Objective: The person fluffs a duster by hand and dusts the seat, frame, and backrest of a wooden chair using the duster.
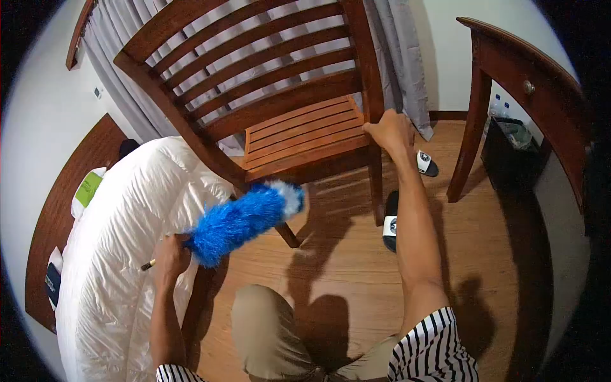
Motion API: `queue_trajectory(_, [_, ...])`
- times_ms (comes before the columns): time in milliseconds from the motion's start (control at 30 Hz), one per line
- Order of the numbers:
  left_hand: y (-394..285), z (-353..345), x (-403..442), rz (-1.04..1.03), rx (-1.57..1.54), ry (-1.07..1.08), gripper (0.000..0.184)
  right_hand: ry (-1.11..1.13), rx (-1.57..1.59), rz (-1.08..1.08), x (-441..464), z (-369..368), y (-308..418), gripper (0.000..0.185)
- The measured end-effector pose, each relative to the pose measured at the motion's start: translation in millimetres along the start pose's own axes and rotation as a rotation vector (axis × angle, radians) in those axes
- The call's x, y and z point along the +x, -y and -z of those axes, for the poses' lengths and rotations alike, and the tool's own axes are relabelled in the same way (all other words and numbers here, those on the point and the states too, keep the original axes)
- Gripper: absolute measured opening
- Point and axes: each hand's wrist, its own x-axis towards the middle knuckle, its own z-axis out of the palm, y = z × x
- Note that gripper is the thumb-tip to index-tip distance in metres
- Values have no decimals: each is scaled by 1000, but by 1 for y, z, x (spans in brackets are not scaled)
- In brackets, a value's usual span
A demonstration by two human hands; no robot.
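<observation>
A blue feather duster (238,219) with a whitish tip is in my left hand (172,258), which is closed round its handle. The duster's fluffy head points right, in front of the lower part of a wooden chair (305,137). My right hand (391,132) grips the chair's right upright near seat level. The slatted back leans toward the upper left, and the chair looks tilted. Whether the duster touches the chair I cannot tell.
A bed with a white duvet (121,274) stands at left. Slide sandals (390,226) lie on the wood floor near the chair's leg. At right are a wooden desk (509,57) and a black bin (512,156) with bottles. Grey curtains (401,63) hang behind.
</observation>
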Motion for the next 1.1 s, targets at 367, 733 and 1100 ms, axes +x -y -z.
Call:
queue_trajectory(367, [4,20,6,-24,-78,84,31,-57,-35,61,5,-11,-6,52])
queue_trajectory(733, [19,31,6,-49,-299,135,32,331,127,333,-4,-42,26,43])
queue_trajectory(1100, [12,44,-17,65,-842,120,31,232,-46,557,-19,-127,19,57])
